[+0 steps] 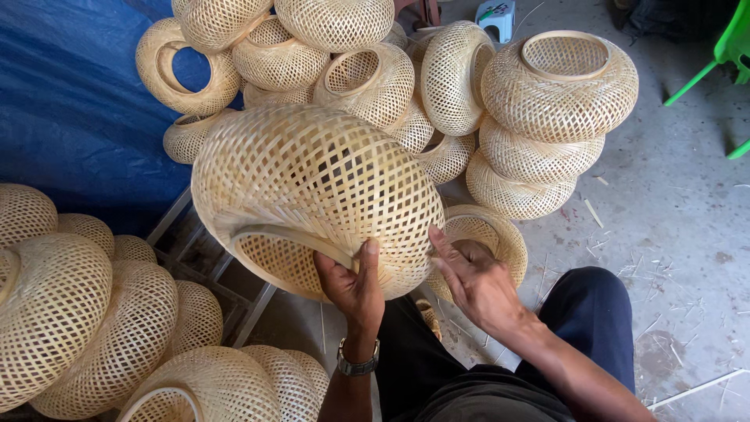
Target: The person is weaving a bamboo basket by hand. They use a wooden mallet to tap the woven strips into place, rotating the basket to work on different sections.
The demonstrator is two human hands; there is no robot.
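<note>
A large round woven bamboo lampshade (312, 187) is held up in front of me, tilted, its ringed opening facing down and toward me. My left hand (353, 285), with a wristwatch on the wrist, grips the shade at the rim of that opening, thumb up against the weave. My right hand (473, 281) is beside it on the right, fingers spread, fingertips touching the shade's lower right side. Under the right hand lies another woven shade (492, 230) on the floor.
Many similar woven shades are piled behind (558, 86), at the back (336, 23) and to the left (70, 312). A blue tarp (70, 101) hangs at left. A metal frame (203, 258) lies below. Bamboo slivers litter the concrete floor (672, 234). A green chair (730, 47) stands at right.
</note>
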